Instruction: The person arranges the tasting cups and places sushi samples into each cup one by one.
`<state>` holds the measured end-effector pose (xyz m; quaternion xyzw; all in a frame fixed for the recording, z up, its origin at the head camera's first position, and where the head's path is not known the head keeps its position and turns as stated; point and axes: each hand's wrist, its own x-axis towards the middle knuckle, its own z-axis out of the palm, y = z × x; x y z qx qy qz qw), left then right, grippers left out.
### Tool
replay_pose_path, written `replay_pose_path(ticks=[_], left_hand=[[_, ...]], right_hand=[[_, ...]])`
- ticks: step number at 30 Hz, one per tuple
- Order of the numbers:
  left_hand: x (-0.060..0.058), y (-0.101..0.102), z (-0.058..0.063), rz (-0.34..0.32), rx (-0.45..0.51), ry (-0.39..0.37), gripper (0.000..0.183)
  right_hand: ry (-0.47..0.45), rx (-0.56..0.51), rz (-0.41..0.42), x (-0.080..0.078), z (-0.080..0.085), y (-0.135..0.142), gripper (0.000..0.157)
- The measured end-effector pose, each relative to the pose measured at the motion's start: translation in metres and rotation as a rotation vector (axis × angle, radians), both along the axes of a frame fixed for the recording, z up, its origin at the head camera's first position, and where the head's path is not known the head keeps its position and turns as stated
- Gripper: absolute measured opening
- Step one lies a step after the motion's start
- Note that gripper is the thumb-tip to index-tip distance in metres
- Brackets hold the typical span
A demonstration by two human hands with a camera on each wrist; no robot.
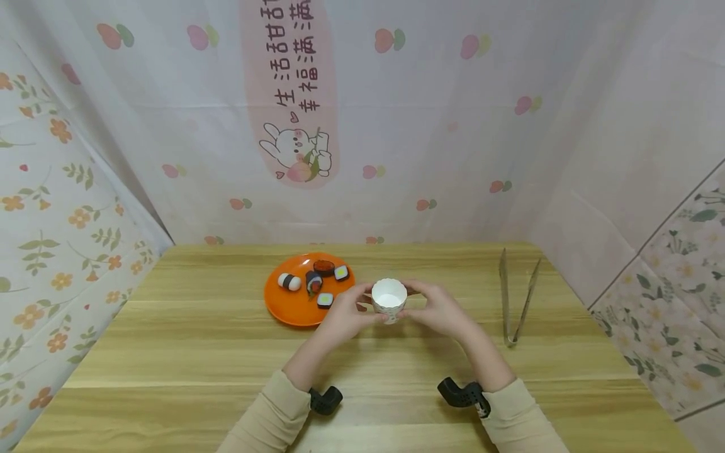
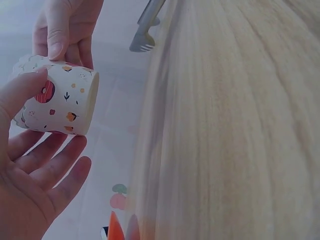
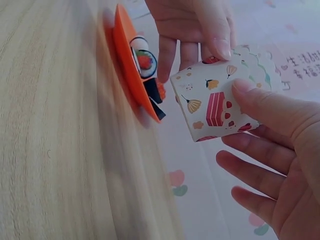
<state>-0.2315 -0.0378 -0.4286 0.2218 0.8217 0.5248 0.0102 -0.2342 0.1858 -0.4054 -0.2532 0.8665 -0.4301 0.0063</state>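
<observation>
A white paper baking cup (image 1: 389,296) with a scalloped rim is held upright between both hands above the table. Small flowers and a pink cake slice are printed on the cup wall (image 3: 215,105). My left hand (image 1: 348,313) pinches it from the left, thumb on the near side and fingers on the far side. From the right, my right hand (image 1: 436,309) grips it the same way. In the left wrist view the cup's flat bottom edge (image 2: 92,104) shows off the table. The orange plate (image 1: 279,306) lies just left of my left hand, partly behind it.
Several toy sushi pieces, among them a white one with a black band (image 1: 289,281) and a dark roll (image 1: 314,283), lie on the plate. Metal tongs (image 1: 511,340) lie spread at the right of the wooden table (image 1: 187,352). A printed curtain (image 1: 430,138) hangs behind.
</observation>
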Motion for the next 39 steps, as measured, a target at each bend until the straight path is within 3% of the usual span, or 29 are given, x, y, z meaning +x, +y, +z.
replay_pose_path(ticks=[7, 18, 28, 39], left_hand=[[0.001, -0.001, 0.002, 0.012, 0.006, -0.011, 0.062], [0.002, -0.001, 0.004, 0.028, -0.01, -0.007, 0.062], [0.001, -0.003, 0.004, 0.015, 0.006, -0.016, 0.065], [-0.003, -0.005, 0.003, -0.006, 0.024, -0.004, 0.065]], right_hand=[[0.021, 0.006, -0.004, 0.001, 0.0, 0.0, 0.059], [0.134, 0.035, -0.012, 0.007, 0.01, -0.001, 0.062], [0.228, 0.083, 0.008, 0.012, 0.018, -0.003, 0.034], [0.181, 0.122, 0.009, 0.013, 0.024, -0.005, 0.012]])
